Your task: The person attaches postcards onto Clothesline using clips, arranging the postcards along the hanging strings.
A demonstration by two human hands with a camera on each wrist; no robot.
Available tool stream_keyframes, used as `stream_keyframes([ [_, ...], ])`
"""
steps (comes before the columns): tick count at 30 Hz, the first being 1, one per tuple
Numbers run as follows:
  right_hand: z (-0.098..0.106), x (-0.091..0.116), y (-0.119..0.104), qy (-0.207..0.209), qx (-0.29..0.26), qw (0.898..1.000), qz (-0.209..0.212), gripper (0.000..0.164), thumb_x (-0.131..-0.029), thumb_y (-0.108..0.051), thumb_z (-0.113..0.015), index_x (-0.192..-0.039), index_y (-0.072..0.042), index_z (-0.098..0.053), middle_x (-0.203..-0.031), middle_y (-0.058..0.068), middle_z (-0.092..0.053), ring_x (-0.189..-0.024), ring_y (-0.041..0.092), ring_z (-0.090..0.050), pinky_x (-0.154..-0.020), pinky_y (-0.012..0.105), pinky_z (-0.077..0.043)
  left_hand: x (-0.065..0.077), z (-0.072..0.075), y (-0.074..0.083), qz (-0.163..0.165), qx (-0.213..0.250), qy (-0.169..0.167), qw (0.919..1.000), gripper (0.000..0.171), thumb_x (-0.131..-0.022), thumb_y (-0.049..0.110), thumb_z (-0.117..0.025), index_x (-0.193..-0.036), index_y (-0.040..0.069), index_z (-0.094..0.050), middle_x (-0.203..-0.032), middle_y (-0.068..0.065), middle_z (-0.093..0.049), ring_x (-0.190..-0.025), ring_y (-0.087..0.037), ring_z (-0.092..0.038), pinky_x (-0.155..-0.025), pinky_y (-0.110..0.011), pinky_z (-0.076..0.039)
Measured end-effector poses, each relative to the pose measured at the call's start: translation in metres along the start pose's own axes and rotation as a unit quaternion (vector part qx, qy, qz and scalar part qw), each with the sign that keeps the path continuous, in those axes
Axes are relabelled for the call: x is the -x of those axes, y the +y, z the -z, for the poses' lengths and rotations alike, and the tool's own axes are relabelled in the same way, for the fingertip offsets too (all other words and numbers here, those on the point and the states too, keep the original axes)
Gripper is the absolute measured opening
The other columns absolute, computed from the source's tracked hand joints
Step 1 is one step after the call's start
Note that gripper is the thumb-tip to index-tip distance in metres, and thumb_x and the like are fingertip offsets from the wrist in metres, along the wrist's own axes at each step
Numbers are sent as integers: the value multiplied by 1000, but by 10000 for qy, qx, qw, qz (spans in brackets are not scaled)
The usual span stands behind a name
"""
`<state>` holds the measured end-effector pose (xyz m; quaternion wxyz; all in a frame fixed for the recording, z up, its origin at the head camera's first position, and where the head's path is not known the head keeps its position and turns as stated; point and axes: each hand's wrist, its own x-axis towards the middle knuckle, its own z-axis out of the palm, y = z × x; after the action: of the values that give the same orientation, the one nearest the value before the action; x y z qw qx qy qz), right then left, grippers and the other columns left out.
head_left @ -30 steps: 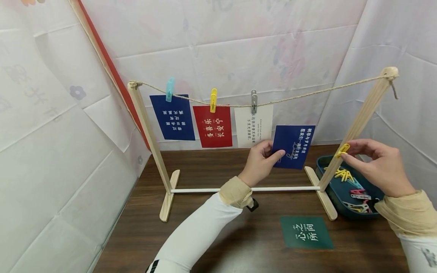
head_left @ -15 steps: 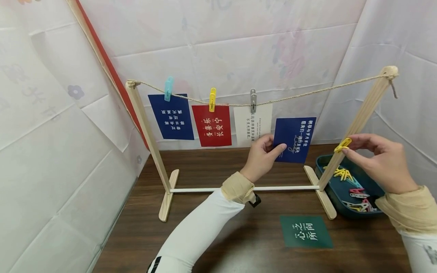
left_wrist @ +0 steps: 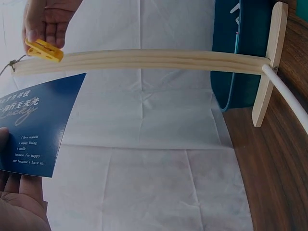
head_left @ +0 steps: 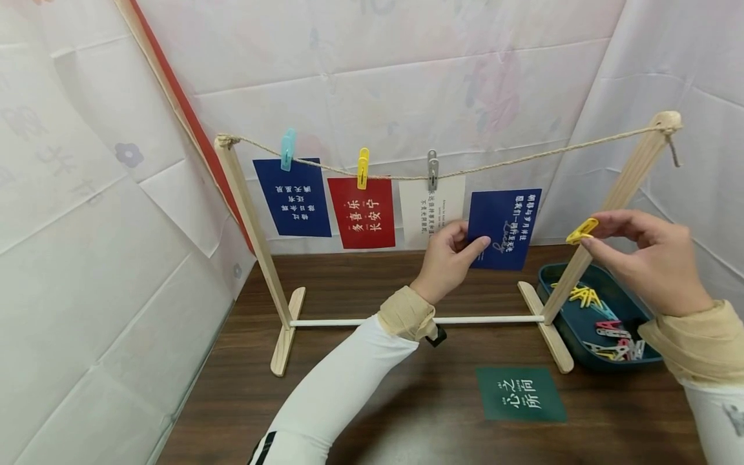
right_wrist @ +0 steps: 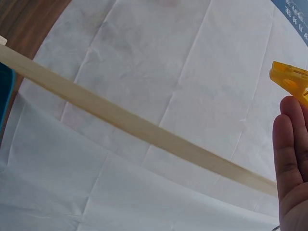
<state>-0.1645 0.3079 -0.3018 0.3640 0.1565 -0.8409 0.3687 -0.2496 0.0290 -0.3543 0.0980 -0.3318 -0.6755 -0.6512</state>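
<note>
My left hand (head_left: 444, 261) pinches a blue card (head_left: 503, 229) by its left edge, thumb in front, just below the sagging rope (head_left: 523, 159). White and silver lettering covers the card, which also shows in the left wrist view. By the right post, my right hand (head_left: 648, 258) holds a yellow clothespin (head_left: 582, 231) between thumb and fingers. To the left, three cards hang from the rope: a white card (head_left: 415, 206) under a grey clothespin (head_left: 433, 170), a red card (head_left: 361, 216) under a yellow one, and another blue card (head_left: 292, 200) under a light-blue one.
The wooden stand (head_left: 619, 177) has a white crossbar (head_left: 476, 320) low between its feet. Behind the right foot sits a dark teal tray (head_left: 572, 339) with several clothespins. A green card (head_left: 521, 394) lies on the brown table (head_left: 407, 413). White cloth (head_left: 372, 90) hangs behind.
My left hand has raised the blue card toward the rope. My right hand has also risen with the yellow clothespin, now higher along the right post.
</note>
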Motion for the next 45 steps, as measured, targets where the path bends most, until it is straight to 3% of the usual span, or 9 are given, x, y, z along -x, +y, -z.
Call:
stream_keyframes([
  [8,-3,-10,-10,46,127,9999,21,34,-85,14,-84,-118,9,-76,-100,-38,-66,-88,-16,-62,-93,-2,-44,-3,0,4,48,143,0,9999,19,-105,4,-70,-118,-10,-69,-105,-32,-77,-76,4,-61,-70,-14,-51],
  [24,-9,-28,-34,341,-87,9985,426,40,-89,17,-79,-127,10,-71,-114,-35,-68,-96,-12,-67,-94,3,-49,-10,2,8,106,274,49,9996,20,-105,3,-69,-121,-10,-68,-112,-32,-78,-85,2,-68,-77,-15,-58],
  [34,-14,-37,-44,556,-314,9955,697,38,-92,17,-76,-128,15,-68,-121,-28,-69,-104,-9,-70,-96,6,-52,-12,1,10,37,316,58,9995,18,-105,3,-69,-117,-11,-66,-108,-34,-76,-78,4,-64,-72,-14,-54],
  [45,-21,-49,-57,635,-648,9903,1053,36,-87,21,-77,-122,15,-71,-120,-22,-75,-107,-4,-73,-97,10,-55,-15,0,13,39,336,115,9994,17,-105,2,-70,-115,-11,-66,-106,-34,-76,-79,4,-64,-73,-13,-53],
])
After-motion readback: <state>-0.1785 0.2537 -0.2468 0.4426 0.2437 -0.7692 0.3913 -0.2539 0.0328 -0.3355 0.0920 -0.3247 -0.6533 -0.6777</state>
